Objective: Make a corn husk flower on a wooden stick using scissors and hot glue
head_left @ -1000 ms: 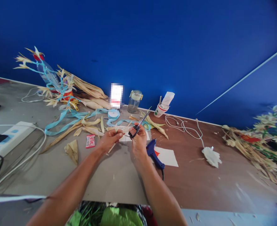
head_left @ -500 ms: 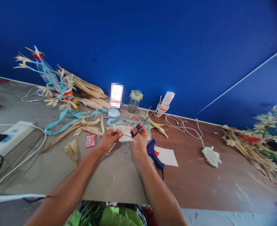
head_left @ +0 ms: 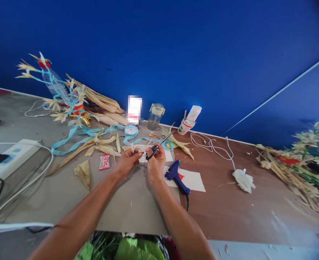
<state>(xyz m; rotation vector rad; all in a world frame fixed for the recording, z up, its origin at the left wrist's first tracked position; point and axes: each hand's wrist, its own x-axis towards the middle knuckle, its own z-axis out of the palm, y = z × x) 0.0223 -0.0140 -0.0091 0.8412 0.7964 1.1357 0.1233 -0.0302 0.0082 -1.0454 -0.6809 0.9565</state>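
Note:
My left hand (head_left: 127, 159) is closed in a pinch on a small pale piece of corn husk (head_left: 133, 148), mostly hidden by the fingers. Close beside it, my right hand (head_left: 156, 160) is wrapped round a pair of scissors (head_left: 163, 140), black-handled, with the blades pointing up and to the right, away from my left hand. Under and behind both hands lies a white sheet of paper (head_left: 168, 155). A blue glue gun (head_left: 178, 177) rests on another white sheet (head_left: 196, 180), right of my right wrist. Dry husks (head_left: 105, 141) lie beyond my left hand.
Blue ribbon (head_left: 67, 145) trails from its roll (head_left: 131, 130). A glass jar (head_left: 154, 117) and a paper cup (head_left: 185, 127) stand by the wall. At left are a power strip (head_left: 26, 146) and blue-stemmed husk flowers (head_left: 72, 103); at right, a white cable (head_left: 213, 145) and a husk bundle (head_left: 286, 173).
My right hand has shifted left, nearer my left hand, with the scissors turned flatter. More paper shows beside the glue gun. The pale strip below my left hand is out of sight.

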